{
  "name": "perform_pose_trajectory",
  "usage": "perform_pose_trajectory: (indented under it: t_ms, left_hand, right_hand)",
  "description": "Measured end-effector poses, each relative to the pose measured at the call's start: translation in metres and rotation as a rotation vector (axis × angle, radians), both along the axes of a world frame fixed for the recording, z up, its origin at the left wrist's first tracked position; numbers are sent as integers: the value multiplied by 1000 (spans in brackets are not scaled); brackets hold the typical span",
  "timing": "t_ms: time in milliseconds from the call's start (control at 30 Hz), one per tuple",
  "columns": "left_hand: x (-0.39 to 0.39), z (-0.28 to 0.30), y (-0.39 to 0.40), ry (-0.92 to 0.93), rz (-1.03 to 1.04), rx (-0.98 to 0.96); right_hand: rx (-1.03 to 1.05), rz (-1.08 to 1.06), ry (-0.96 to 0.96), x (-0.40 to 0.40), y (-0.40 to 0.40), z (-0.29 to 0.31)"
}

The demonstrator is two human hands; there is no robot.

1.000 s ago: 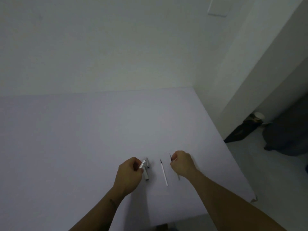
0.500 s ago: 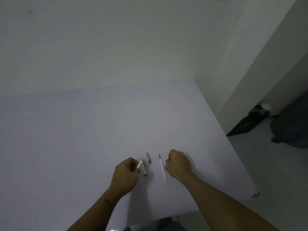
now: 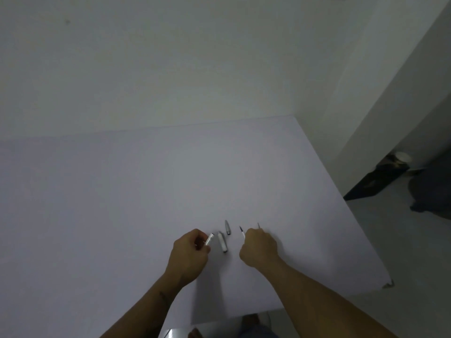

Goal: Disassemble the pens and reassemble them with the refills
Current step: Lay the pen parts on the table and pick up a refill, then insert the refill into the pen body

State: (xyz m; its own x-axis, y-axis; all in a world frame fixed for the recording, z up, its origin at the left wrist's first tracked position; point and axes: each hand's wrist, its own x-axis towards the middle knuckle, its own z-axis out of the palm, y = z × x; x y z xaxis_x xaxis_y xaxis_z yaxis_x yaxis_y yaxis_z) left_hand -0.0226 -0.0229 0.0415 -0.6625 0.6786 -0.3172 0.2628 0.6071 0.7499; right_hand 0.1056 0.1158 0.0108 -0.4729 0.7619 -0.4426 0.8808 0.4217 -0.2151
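Two refills (image 3: 242, 232) in right hand (image 3: 260, 247), tips toward far wall.

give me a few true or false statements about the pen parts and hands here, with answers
1. The left hand holds a white tube. True.
2. The grey cap stands upright on the table. False: it lies flat.
3. A white barrel lies between the two hands. True.
4. The right hand is open, palm flat on the table. False: it is closed, with a thin refill poking out past it.
5. The cap touches the right hand. False: they are apart.
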Motion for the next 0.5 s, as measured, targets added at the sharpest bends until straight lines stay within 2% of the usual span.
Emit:
perform_pose_trajectory:
  t_ms: [100, 333, 500]
  left_hand:
    - [-3, 1, -5, -1, -9, 14]
    - [-7, 3, -14, -16, -30, 37]
    - [-8, 4, -22, -29, -47, 45]
  right_hand:
    - [-22, -63, 93, -2, -2, 11]
    - [-149, -292, 639, -30, -9, 65]
    - [-225, -323, 799, -41, -33, 79]
